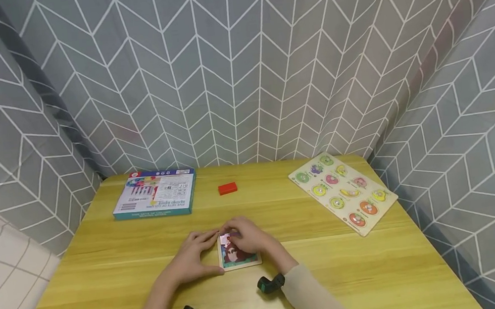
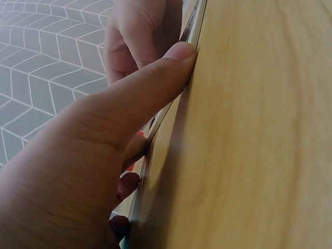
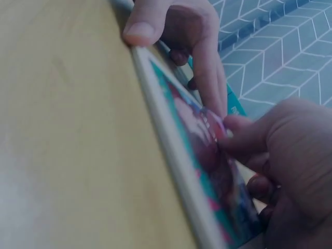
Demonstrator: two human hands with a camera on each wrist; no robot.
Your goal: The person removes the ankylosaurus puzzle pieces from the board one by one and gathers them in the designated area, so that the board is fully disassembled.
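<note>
Cannot see far right corner of picture board (image 1: 236, 261) behind right hand (image 1: 247, 238); cannot read finest print (image 1: 177, 189) on far-left box (image 1: 152, 214).

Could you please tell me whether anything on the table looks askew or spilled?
The fruit board lies askew, turned at an angle to the table, while the box sits nearly square. I see nothing spilled.

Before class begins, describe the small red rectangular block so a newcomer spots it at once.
On the yellow wood-grain table, look along the far side. Between the flat teal-sided box and the cream fruit-picture board lies the block, plain red and far smaller than both neighbours.
</note>
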